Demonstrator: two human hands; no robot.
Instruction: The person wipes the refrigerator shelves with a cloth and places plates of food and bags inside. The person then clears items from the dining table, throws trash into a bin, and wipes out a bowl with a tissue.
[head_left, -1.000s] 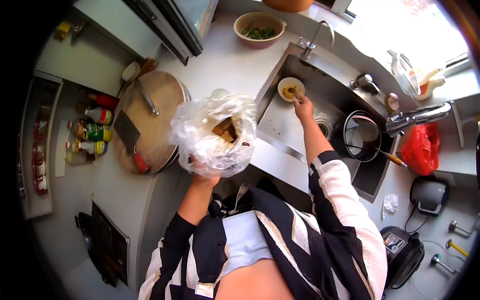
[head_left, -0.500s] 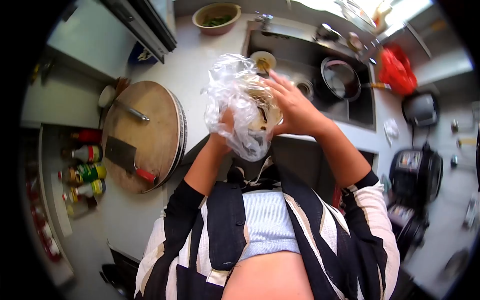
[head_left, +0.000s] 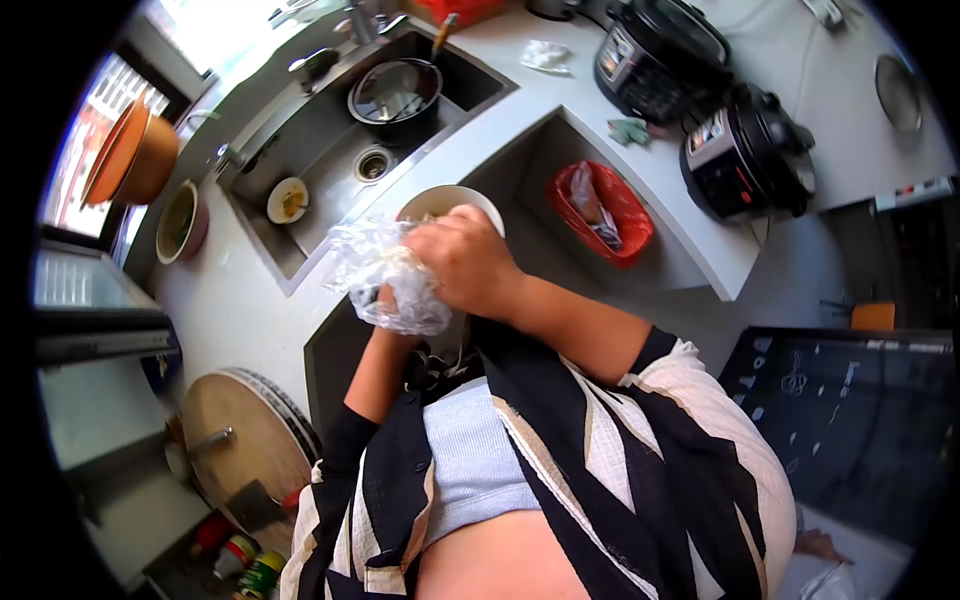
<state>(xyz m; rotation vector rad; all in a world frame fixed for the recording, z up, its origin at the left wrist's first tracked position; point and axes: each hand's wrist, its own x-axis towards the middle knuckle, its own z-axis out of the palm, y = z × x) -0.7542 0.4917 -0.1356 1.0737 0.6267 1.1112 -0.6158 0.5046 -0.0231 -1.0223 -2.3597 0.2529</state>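
Crumpled clear plastic film (head_left: 392, 275) is bunched between my two hands, in front of the counter edge. My right hand (head_left: 465, 262) is closed, its fingers curled down onto the film. Below it, my left hand (head_left: 384, 308) is wrapped in the same film, which hides most of its fingers. Just beyond my right hand shows the pale rim of a bowl (head_left: 478, 197). My right hand and the film cover much of the bowl, and what it holds is mostly hidden.
Behind the counter edge, the sink (head_left: 325, 150) holds a lidded black pot (head_left: 395, 92) and a small dish (head_left: 288, 201). A red-lined bin (head_left: 628, 222) stands to the right below two cookers (head_left: 748, 160). The round chopping board (head_left: 235, 440) bears a cleaver (head_left: 255, 505) at lower left.
The view has swung right, bringing the bin and cookers in more fully. My right hand has gone from spread fingers beside the film-covered bowl to a closed grip, and the film is more bunched.
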